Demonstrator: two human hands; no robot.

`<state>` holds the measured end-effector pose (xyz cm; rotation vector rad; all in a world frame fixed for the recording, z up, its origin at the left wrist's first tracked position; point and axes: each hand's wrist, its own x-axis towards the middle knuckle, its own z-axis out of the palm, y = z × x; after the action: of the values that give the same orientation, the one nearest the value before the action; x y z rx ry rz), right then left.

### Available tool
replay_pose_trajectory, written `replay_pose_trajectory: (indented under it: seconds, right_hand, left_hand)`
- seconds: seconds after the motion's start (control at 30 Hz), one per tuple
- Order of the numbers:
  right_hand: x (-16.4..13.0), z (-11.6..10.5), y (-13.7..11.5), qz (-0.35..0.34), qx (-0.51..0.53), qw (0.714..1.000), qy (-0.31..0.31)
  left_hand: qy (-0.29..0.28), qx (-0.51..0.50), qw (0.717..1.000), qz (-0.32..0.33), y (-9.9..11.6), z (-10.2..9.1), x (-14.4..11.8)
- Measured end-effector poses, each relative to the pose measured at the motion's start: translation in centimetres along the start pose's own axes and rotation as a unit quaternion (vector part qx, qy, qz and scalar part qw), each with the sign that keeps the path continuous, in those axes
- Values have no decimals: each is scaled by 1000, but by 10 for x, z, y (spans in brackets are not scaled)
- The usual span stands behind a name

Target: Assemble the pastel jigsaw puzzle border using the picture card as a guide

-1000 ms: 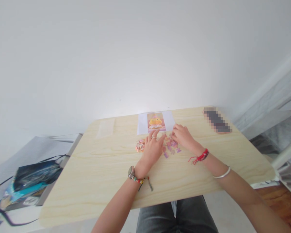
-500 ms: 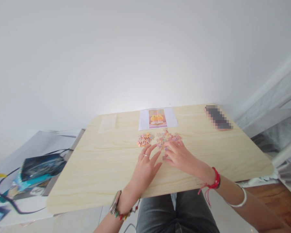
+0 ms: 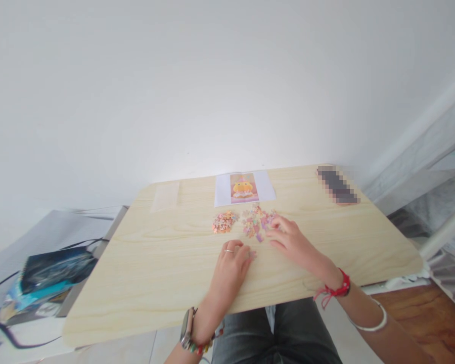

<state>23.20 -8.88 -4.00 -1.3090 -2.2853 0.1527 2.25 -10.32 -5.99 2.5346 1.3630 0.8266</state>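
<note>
My left hand (image 3: 229, 270) rests low over the table with fingers curled, and a small pinkish jigsaw piece (image 3: 253, 254) shows at its fingertips. My right hand (image 3: 293, 245) is at the right edge of a loose spread of jigsaw pieces (image 3: 252, 222), thumb and fingers apart; its fingertips partly cover the pink pieces there. Left of that spread lies a denser heap of jigsaw pieces (image 3: 224, 222), which neither hand touches. Behind both groups is a white sheet with a printed picture (image 3: 244, 188) of a yellow figure.
The light wooden table (image 3: 144, 273) stands against a white wall. A blurred-out phone (image 3: 338, 185) lies at its back right, and a pale translucent sheet (image 3: 165, 197) at its back left. Beyond the left edge is a surface with a dark bag-like item (image 3: 56, 270) and cables.
The small piece has passed from the right fingertips to the left hand, whose fingers have curled in. My right hand has moved slightly right, uncovering more of the loose pieces.
</note>
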Motion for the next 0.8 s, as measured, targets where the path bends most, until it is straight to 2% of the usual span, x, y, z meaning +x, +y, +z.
replay_pose_trajectory:
  seconds: [0.1,0.17,0.33,0.53,0.67,0.8]
  right_hand:
    - [-6,-12,22,62,-6,998,7]
    - [-7,-16,33,78,-5,997,-4]
    - [12,-8,42,79,-6,997,-24]
    - [36,5,44,63,-84,991,-79]
    - [33,-2,48,51,-136,987,-74]
    - [20,-16,59,49,-140,987,-56]
  left_hand:
    - [7,2,1000,-2,-1,1,0]
    - [8,2,1000,-5,-1,1,0]
    - [10,-7,1000,-19,-1,1,2]
    - [9,-8,1000,-25,-2,2,3]
    - [6,-19,999,-30,-2,2,3]
    - [6,-22,999,-35,-2,2,3]
